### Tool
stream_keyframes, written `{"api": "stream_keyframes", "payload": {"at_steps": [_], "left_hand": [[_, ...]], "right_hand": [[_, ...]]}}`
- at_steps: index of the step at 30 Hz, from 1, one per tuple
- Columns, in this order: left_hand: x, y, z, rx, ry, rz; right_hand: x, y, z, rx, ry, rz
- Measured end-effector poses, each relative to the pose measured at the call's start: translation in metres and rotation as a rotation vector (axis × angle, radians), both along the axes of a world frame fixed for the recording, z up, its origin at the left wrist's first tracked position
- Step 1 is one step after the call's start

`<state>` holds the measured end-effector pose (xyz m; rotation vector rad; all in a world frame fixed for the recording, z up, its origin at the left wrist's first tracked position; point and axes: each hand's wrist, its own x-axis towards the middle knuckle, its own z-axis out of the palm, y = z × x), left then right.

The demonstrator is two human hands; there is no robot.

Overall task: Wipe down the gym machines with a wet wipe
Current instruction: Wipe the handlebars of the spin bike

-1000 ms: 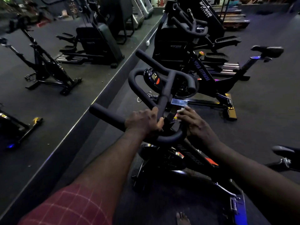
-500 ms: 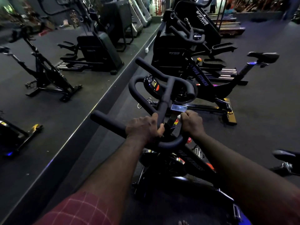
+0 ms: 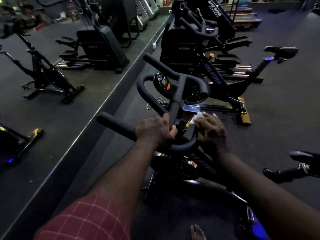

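A crumpled white wet wipe point(image 3: 196, 117) is bunched under the fingertips of the right hand point(image 3: 212, 131), pressed against the right side of the black padded handlebar point(image 3: 174, 104) of a dark spin bike point(image 3: 204, 164), just below a shiny metal plate point(image 3: 191, 108) on the stem. The right hand's fingers curl over the wipe and hold it to the bar, with only a small tuft of the wipe showing past them. The left hand point(image 3: 153, 129) is wrapped tightly round the left part of the same handlebar, thumb hooked over near the centre stem, close beside the right hand but not touching it. Ahead of both hands, a small black console with an orange button point(image 3: 162, 83) sits inside the front loop of the bar. A red checked sleeve point(image 3: 86, 220) covers the left upper arm, and a bare foot point(image 3: 197, 232) stands on the dark floor point(image 3: 285, 110) beneath. Beyond the handlebar a second black spin bike point(image 3: 225, 87) stands side-on, its saddle point(image 3: 281, 51) raised to the right. A black stepper machine point(image 3: 180, 40) stands behind it.
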<state>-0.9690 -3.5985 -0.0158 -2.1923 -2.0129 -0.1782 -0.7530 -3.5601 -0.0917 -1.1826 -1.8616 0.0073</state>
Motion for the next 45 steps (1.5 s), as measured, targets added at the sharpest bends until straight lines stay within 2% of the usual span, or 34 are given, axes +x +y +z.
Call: {"api": "stream_keyframes", "payload": {"at_steps": [3, 5, 8, 11, 12, 13, 15, 16, 20, 22, 26, 27, 30, 35, 38, 41, 43, 45], "left_hand": [[0.0, 0.0, 0.0, -0.004, -0.014, -0.004], [-0.001, -0.001, -0.001, -0.006, -0.011, -0.005], [-0.001, 0.0, -0.001, -0.008, -0.009, -0.006], [-0.001, -0.001, -0.002, -0.015, -0.011, -0.011], [-0.001, -0.002, -0.002, -0.013, -0.011, -0.014], [-0.001, -0.002, -0.002, -0.013, -0.012, -0.012], [-0.001, -0.001, -0.001, -0.017, -0.006, -0.006], [-0.001, 0.0, -0.001, -0.016, -0.002, -0.008], [-0.002, 0.003, 0.001, -0.015, 0.013, -0.005], [-0.002, 0.002, 0.0, -0.01, 0.016, -0.001], [-0.001, 0.002, -0.001, -0.018, -0.009, -0.006], [-0.001, 0.002, -0.001, -0.022, -0.016, -0.004], [-0.002, 0.002, -0.002, -0.019, -0.002, -0.001], [-0.002, 0.003, 0.0, -0.035, 0.004, 0.001], [-0.001, 0.003, -0.003, -0.031, 0.016, 0.005], [-0.001, 0.002, -0.002, -0.029, 0.007, 0.016], [0.0, 0.001, -0.001, -0.028, 0.015, 0.012], [-0.001, 0.001, -0.002, -0.032, 0.009, 0.008]], "right_hand": [[-0.004, 0.018, 0.017, -0.134, -0.119, 0.148], [-0.011, 0.029, 0.023, -0.283, -0.046, 0.143], [-0.02, 0.036, 0.019, -0.56, 0.296, 0.043], [-0.033, 0.033, 0.002, -0.633, 0.881, 0.014], [-0.037, 0.032, -0.001, -0.619, 1.016, -0.059], [-0.039, 0.03, -0.003, -0.601, 1.068, -0.178], [-0.039, 0.013, -0.003, -0.621, 1.119, -0.386], [-0.041, -0.003, -0.003, -0.639, 1.152, -0.396], [-0.046, -0.084, -0.029, -0.713, 1.018, -0.195], [-0.04, -0.101, -0.038, -0.71, 0.937, -0.189], [-0.024, -0.049, -0.009, -0.542, 1.0, -0.508], [-0.022, -0.033, 0.0, -0.551, 0.988, -0.494], [-0.029, -0.014, 0.006, -0.646, 0.954, -0.273], [-0.045, -0.084, -0.025, -0.702, 1.009, -0.219], [-0.042, -0.09, -0.019, -0.691, 1.138, -0.172], [-0.032, -0.025, -0.001, -0.755, 1.349, -0.167], [-0.032, 0.0, 0.01, -0.793, 1.505, -0.063], [-0.04, -0.009, 0.011, -0.839, 1.505, -0.042]]}}
